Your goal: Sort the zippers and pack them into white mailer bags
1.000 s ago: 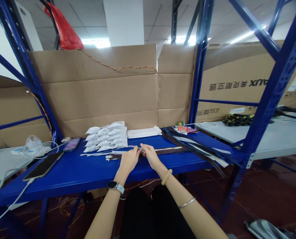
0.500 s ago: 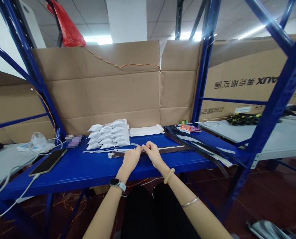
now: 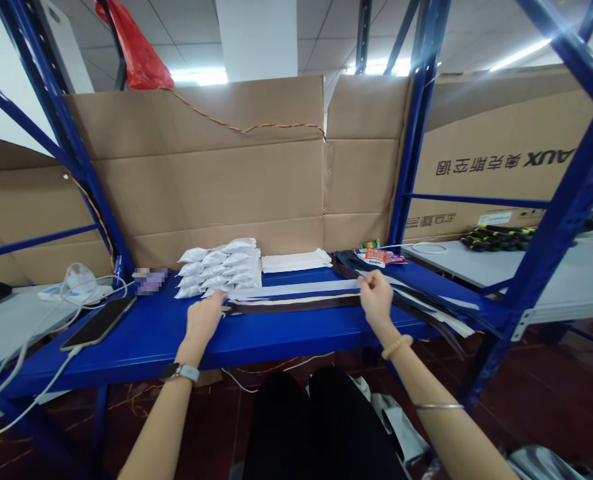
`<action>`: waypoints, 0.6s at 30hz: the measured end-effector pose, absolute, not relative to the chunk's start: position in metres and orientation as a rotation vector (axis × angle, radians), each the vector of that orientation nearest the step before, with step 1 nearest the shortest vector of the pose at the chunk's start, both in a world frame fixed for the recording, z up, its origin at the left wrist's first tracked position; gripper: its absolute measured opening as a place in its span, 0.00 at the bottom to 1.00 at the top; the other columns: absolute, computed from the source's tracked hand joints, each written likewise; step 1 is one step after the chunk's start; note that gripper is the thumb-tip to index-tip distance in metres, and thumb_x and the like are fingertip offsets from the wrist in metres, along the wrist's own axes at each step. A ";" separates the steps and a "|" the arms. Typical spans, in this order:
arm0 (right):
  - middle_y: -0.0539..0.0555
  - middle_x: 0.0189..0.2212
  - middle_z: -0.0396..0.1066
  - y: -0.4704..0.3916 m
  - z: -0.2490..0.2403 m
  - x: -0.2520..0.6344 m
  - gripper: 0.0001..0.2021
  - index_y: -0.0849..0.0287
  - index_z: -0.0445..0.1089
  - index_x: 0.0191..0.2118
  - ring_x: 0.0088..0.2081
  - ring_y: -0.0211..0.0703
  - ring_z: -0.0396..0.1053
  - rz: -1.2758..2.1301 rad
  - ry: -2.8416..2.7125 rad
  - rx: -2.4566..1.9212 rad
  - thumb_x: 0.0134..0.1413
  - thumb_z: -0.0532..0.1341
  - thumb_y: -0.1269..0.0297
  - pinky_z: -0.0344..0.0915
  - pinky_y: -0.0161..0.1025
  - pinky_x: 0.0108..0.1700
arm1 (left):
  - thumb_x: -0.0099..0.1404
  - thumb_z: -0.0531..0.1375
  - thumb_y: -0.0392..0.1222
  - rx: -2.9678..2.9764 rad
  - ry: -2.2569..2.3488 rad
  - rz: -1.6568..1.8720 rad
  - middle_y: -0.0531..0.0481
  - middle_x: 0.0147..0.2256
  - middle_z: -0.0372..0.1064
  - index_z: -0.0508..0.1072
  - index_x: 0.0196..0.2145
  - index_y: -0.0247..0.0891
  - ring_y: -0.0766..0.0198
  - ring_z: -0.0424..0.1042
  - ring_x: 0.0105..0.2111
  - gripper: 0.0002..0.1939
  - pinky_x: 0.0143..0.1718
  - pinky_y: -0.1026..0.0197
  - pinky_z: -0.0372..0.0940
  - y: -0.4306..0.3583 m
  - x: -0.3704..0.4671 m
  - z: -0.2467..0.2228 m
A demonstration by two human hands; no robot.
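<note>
A long, flat white strip [image 3: 296, 289], perhaps cloth tape, is stretched sideways just above the blue shelf [image 3: 286, 337]. My left hand [image 3: 205, 320] pinches it at the left end, near the stack of white packets [image 3: 221, 270]. At the other end my right hand [image 3: 376, 300] has its fingers closed on the same strip. Beneath it a dark brown strip [image 3: 296, 305] with a pale edge lies along the shelf. A fanned bundle of dark and white strips [image 3: 426, 303] spreads to the right of my right hand.
Behind the packets stands a cardboard wall [image 3: 226, 187]. A flat white pile [image 3: 296, 261] lies at the back, with small colourful snack packets [image 3: 376, 256] to its right. A phone [image 3: 99, 323] with a cable rests at left. Blue uprights [image 3: 416, 133] frame the shelf.
My hands were together at the middle; they have moved apart, left hand to the left and right hand to the right. The white strip is now stretched straight between them.
</note>
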State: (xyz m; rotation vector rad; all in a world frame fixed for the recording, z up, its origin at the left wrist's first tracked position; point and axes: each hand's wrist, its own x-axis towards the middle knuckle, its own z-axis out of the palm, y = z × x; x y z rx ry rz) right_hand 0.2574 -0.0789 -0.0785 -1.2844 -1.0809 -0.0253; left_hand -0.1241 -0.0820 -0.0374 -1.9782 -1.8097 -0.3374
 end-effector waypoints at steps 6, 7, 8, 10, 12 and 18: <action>0.44 0.18 0.55 -0.073 -0.087 0.281 0.06 0.56 0.54 0.29 0.21 0.38 0.55 -0.125 -1.044 -1.355 0.50 0.54 0.62 0.52 0.36 0.30 | 0.69 0.40 0.48 -1.853 -1.885 -0.310 0.39 0.29 0.73 0.68 0.42 0.35 0.52 0.74 0.31 0.21 0.30 0.61 0.59 -0.081 -0.141 -0.042; 0.44 0.17 0.55 -0.072 -0.089 0.281 0.06 0.56 0.55 0.31 0.21 0.38 0.55 -0.117 -1.035 -1.366 0.50 0.54 0.61 0.53 0.37 0.30 | 0.69 0.41 0.49 -1.855 -1.894 -0.314 0.39 0.29 0.73 0.68 0.42 0.36 0.52 0.74 0.31 0.21 0.30 0.61 0.59 -0.081 -0.140 -0.042; 0.43 0.17 0.55 -0.071 -0.090 0.281 0.08 0.57 0.56 0.32 0.21 0.38 0.56 -0.111 -1.026 -1.379 0.49 0.55 0.60 0.53 0.37 0.31 | 0.69 0.41 0.49 -1.856 -1.901 -0.320 0.40 0.29 0.73 0.68 0.42 0.37 0.53 0.74 0.31 0.21 0.29 0.62 0.58 -0.081 -0.139 -0.042; 0.43 0.17 0.55 -0.071 -0.091 0.282 0.12 0.58 0.57 0.36 0.21 0.39 0.56 -0.113 -1.014 -1.407 0.49 0.57 0.58 0.54 0.37 0.31 | 0.69 0.40 0.50 -1.838 -1.922 -0.346 0.41 0.29 0.73 0.67 0.43 0.38 0.53 0.73 0.31 0.21 0.29 0.62 0.58 -0.083 -0.139 -0.041; 0.45 0.19 0.56 -0.072 -0.090 0.282 0.16 0.60 0.58 0.39 0.23 0.41 0.57 -0.166 -1.000 -1.434 0.49 0.58 0.55 0.54 0.38 0.32 | 0.69 0.40 0.51 -1.792 -1.958 -0.390 0.42 0.29 0.73 0.67 0.43 0.38 0.54 0.73 0.31 0.21 0.29 0.63 0.57 -0.084 -0.138 -0.039; 0.60 0.40 0.66 -0.084 -0.074 0.253 0.20 0.60 0.63 0.49 0.44 0.53 0.60 -0.382 -1.526 -1.409 0.53 0.56 0.55 0.54 0.45 0.43 | 0.69 0.41 0.50 -1.780 -1.944 -0.582 0.45 0.30 0.72 0.66 0.42 0.38 0.58 0.72 0.31 0.19 0.27 0.64 0.53 -0.090 -0.129 -0.036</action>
